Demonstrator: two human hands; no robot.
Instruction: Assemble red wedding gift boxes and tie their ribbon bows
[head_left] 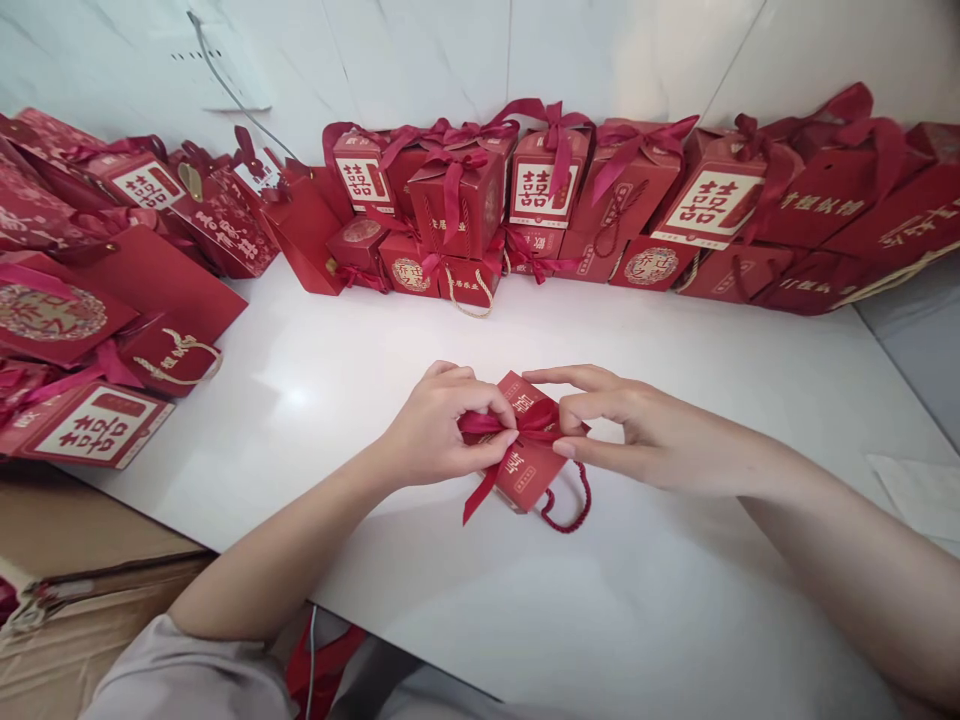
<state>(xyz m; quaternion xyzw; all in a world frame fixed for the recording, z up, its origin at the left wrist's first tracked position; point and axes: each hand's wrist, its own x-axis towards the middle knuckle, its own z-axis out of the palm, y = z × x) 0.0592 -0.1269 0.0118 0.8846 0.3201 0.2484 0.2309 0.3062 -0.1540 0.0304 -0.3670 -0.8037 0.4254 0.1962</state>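
On the white table a small red gift box (532, 484) stands between my hands, its top printed with light characters. A dark red ribbon (538, 424) is tied across the top in a bow. My left hand (442, 425) pinches the bow's left loop between thumb and forefinger, and one ribbon tail hangs below it. On the other side my right hand (622, 425) pinches the ribbon's right part with thumb and curled finger, while another finger stretches past the box's far corner. A twisted red cord handle (577, 515) loops from the box's near right side onto the table.
Stacked red gift boxes (551, 180) with ribbon bows line the wall. More red boxes and bags (97, 425) crowd the table's left end. A cardboard box (90, 600) is at lower left, beside the table edge. White paper (911, 490) lies at the right.
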